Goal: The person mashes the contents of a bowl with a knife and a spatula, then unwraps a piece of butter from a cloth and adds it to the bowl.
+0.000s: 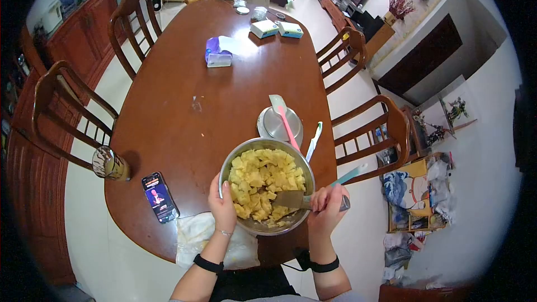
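Note:
A steel mixing bowl (226,163) full of yellow, chunky pieces of food (263,170) is in front of me near the table's close end. My left hand (222,201) grips its left side, thumb up at the rim and the other fingers around the outside wall. In my right hand (328,206) is a flat-bladed spatula (289,199), its handle end poking out past my fingers on the right. The blade dips into the yellow pieces at the bowl's right half. A teal-handled utensil (351,174) shows just beyond my right hand.
Behind the bowl, a pink-handled silicone spatula (287,122) rests on a round metal piece (268,130); a white-and-green utensil (315,141) lies beside it. To the left are a phone (160,197), a glass (110,164) and a white cloth (193,240). Tissue packs (218,53) lie farther back.

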Demonstrator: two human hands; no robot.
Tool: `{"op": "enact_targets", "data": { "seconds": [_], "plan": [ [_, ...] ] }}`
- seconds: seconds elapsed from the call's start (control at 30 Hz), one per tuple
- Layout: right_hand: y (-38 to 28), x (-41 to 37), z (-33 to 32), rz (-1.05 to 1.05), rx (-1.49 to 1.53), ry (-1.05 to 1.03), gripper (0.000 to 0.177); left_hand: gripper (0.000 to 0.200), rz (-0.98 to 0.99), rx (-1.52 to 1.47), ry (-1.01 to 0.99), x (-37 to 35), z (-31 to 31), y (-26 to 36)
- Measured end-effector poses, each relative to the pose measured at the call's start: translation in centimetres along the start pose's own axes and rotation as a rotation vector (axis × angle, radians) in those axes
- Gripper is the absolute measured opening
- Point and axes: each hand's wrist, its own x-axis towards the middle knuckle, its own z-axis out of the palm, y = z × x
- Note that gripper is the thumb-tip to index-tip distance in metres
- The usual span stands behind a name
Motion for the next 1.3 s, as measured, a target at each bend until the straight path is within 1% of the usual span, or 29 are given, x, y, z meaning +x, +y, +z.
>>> {"op": "enact_targets", "data": {
  "seconds": [0.1,0.13,0.17,0.23,0.3,0.37,0.4,0.53,0.6,0.63,0.7,0.73,0.77,0.83,0.87,0.93,0.97,1.03,1.1,1.17,1.2,1.27,1.3],
  "plan": [
    [-2.9,-0.5,0.8,-0.036,-0.042,-0.008,0.033,0.032,0.040,0.075,0.009,-0.1,0.0,0.4],
    [-4.2,-0.5,1.3,-0.078,-0.089,-0.056,0.034,0.032,0.035,0.077,0.010,-0.3,0.1,0.4],
    [-4.6,-0.6,1.3,-0.074,-0.093,-0.054,0.034,0.032,0.026,0.048,0.024,-0.5,0.2,0.5],
    [-5.0,-0.7,1.2,-0.171,0.010,-0.141,0.033,0.032,0.017,0.017,0.034,-0.7,0.4,0.4],
    [-4.6,-1.1,1.6,-0.170,-0.011,-0.137,0.034,0.032,0.055,0.042,0.065,-1.0,0.4,0.0],
    [-3.4,-1.3,2.0,-0.082,0.048,-0.047,0.034,0.032,0.063,0.070,0.082,-1.4,0.5,0.4],
    [-2.6,-1.3,1.8,-0.067,0.044,-0.036,0.035,0.032,0.068,0.098,0.098,-1.6,0.6,0.6],
    [-1.9,-1.8,2.0,-0.115,-0.036,-0.039,0.031,0.033,0.073,0.120,0.115,-2.2,0.7,0.5],
    [-2.0,-2.5,2.7,-0.136,-0.150,-0.093,0.031,0.033,0.060,0.061,0.125,-2.2,0.7,-0.1],
    [-1.8,-2.7,2.8,-0.130,-0.143,-0.097,0.031,0.033,0.063,0.069,0.132,-2.2,0.8,-0.1],
    [-0.7,-3.8,3.6,-0.250,-0.217,-0.177,0.031,0.034,0.059,0.113,0.127,-2.6,0.7,0.1],
    [0.4,-4.2,3.4,-0.337,-0.254,-0.205,0.029,0.034,0.053,0.108,0.155,-2.9,0.8,0.2],
    [1.5,-4.7,2.8,-0.421,-0.398,-0.228,0.025,0.035,0.048,0.105,0.184,-3.1,1.1,0.2],
    [2.0,-5.1,4.4,-0.478,-0.392,-0.344,0.024,0.036,0.070,0.109,0.101,-3.2,1.3,1.6],
    [2.2,-5.0,5.1,-0.464,-0.365,-0.348,0.024,0.037,0.072,0.087,0.131,-3.3,1.9,0.9],
    [2.6,-4.8,5.9,-0.581,-0.415,-0.383,0.026,0.038,0.087,0.046,0.144,-3.3,2.6,0.4],
    [3.0,-4.6,6.0,-0.576,-0.402,-0.390,0.026,0.038,0.085,0.108,0.168,-3.3,2.6,0.0],
    [3.9,-3.9,5.6,-0.619,-0.508,-0.229,0.027,0.036,0.114,0.153,0.190,-3.1,2.6,-0.4],
    [4.1,-1.7,4.4,-0.372,-0.245,-0.128,0.022,0.036,0.092,0.140,0.184,-3.2,2.5,-0.7],
    [2.7,1.1,3.9,-0.151,-0.247,0.038,0.030,0.037,0.079,0.122,0.169,-3.1,2.5,-0.6],
    [2.2,1.9,3.9,-0.150,-0.246,0.038,0.030,0.040,0.075,0.121,0.148,-3.1,2.5,-0.5],
    [1.6,2.9,3.8,-0.089,-0.011,0.039,0.035,0.043,0.072,0.117,0.127,-3.1,2.5,-0.3],
    [1.7,2.9,3.5,-0.091,-0.011,0.040,0.035,0.043,0.077,0.125,0.136,-3.2,2.5,-0.3]
  ]
}}
